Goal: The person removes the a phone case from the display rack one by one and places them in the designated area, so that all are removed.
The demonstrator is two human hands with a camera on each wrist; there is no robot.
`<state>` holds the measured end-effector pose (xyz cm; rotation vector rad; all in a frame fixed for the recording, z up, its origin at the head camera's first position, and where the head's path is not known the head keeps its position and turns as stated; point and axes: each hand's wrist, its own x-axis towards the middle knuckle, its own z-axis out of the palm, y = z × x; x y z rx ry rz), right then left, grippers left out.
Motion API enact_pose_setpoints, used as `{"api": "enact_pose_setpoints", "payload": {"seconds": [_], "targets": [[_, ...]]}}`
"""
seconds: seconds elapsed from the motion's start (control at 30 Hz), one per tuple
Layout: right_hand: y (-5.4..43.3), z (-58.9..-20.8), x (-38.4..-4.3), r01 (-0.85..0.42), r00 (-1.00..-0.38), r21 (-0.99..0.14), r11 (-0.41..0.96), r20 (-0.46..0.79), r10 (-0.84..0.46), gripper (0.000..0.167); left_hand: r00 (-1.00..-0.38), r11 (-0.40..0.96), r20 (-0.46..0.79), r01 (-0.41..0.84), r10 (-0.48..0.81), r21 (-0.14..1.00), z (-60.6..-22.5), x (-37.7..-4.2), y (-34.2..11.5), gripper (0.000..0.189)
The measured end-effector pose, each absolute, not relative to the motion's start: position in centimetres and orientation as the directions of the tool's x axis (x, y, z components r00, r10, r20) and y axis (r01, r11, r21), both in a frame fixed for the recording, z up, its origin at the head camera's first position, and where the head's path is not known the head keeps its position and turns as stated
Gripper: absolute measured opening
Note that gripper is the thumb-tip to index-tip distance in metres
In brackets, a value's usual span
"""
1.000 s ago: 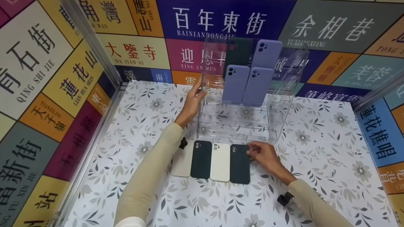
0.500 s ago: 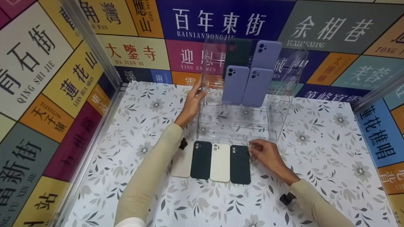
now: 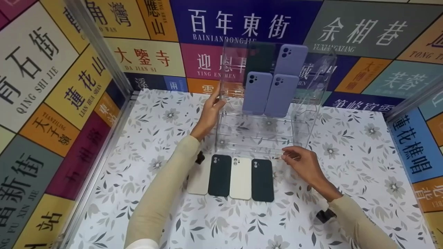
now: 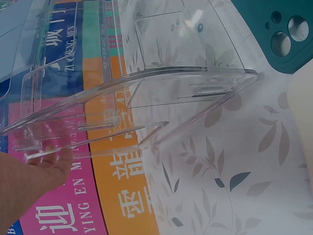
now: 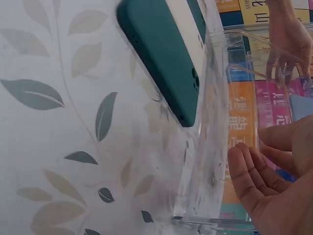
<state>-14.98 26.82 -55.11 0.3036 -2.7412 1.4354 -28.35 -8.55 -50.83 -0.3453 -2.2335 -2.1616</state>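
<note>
Step in hand, as judged: steadying the clear acrylic display stand (image 3: 273, 103) while phone cases go onto its tiers. Left hand (image 3: 210, 112) grips the stand's left side panel, fingers curled round its front edge. Right hand (image 3: 301, 162) hangs released at the stand's front right corner, fingers loosely bent, holding nothing; whether the fingertips touch the lowest lip I cannot tell.

Stand sits toward the back of the floral-covered table (image 3: 353, 162), near the rear wall. Three lilac cases (image 3: 273, 81) lean upright on the upper tiers, a dark case (image 3: 259, 58) behind them at top left; the lower tiers show no cases.

Four cases lie flat in a row just in front of the stand, edges touching: a cream case (image 3: 199, 178) partly hidden by the left sleeve, a dark green case (image 3: 219, 175), a white case (image 3: 241, 178), a second dark green case (image 3: 262, 180) (nearest the right hand).

Next move, in my estimate, calls for the right hand to pinch that nearest case by its long edge, lift it clear of its neighbour, and set it leaning on a lower tier without knocking the lilac ones.
</note>
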Motion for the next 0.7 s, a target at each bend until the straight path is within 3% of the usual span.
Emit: {"api": "enact_pose_setpoints", "payload": {"seconds": [0.7], "targets": [[29.3, -49.2, -17.7, -0.307, -0.948, -0.771, 0.559, 0.299, -0.108, 0.026, -0.973, 0.003, 0.177, 0.18, 0.15, 0.984, -50.8, -28.4, -8.5, 0.068]]}}
